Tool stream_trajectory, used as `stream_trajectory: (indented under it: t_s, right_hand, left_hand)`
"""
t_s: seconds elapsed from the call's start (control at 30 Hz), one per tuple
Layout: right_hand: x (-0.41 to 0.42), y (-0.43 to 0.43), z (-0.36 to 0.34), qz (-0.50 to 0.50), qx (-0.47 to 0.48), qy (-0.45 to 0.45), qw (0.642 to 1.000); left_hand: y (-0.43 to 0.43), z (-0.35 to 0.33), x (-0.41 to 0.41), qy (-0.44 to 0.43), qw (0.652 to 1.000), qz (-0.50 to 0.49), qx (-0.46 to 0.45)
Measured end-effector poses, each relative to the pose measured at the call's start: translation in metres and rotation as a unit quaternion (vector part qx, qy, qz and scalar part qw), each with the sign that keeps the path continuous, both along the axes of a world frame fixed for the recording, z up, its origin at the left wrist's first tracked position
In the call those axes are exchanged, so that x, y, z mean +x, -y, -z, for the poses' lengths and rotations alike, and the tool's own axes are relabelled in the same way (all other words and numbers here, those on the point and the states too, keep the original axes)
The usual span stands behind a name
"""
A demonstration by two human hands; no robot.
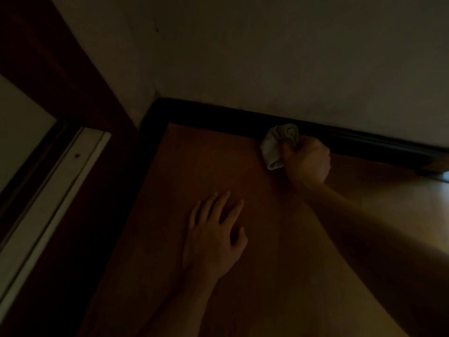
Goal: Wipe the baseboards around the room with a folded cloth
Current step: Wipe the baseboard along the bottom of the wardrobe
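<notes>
Head view, lighting is running very dim. The right hand is gripping a pale grey bunched cloth, with the fingers curled tight round it and the back of the hand facing the camera. The cloth is sticking out of the fist on the left and top sides. It is touching the near-black baseboard strip low down, where the strip is meeting the reddish-brown wooden floor. The contact spot is sitting to the right of the room corner, partway along the run under the off-white plaster wall. Whether the cloth is folded or just wadded, I cannot tell.

The left hand is resting palm-down on the floor with fingers straight and spread wide, holding nothing. It is lying nearer the camera than the cloth and well apart from it. Both forearms are reaching in from the bottom and right edges.

On the left, a dark red-brown wooden door frame is running diagonally, with a white painted strip alongside it. A brighter patch is showing on the floor at the far right edge.
</notes>
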State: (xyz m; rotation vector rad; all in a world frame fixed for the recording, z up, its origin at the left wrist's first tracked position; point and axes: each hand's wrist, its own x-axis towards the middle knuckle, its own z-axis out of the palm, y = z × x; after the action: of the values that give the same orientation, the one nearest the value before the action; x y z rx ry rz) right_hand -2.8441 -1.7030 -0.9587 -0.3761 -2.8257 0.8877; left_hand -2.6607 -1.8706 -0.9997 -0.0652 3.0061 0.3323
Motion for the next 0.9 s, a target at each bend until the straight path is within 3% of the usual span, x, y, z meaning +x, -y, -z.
stream_trajectory:
  t_s: [0.3,0.57,0.9]
  right_hand:
    - [-0.002,-0.012,0.004,-0.005,0.004,-0.006,1.000]
    - [-0.008,0.012,0.002,-0.073,-0.003,0.011,0.997]
    - [0.004,-0.058,0.004,0.036,0.027,-0.004,0.999]
  left_hand:
    - [-0.001,-0.006,-0.002,-0.003,1.000,0.001,0.027]
    - [-0.004,-0.007,-0.003,-0.030,0.999,-0.011,0.017]
    - [-0.052,-0.004,-0.027,-0.051,0.997,0.017,0.054]
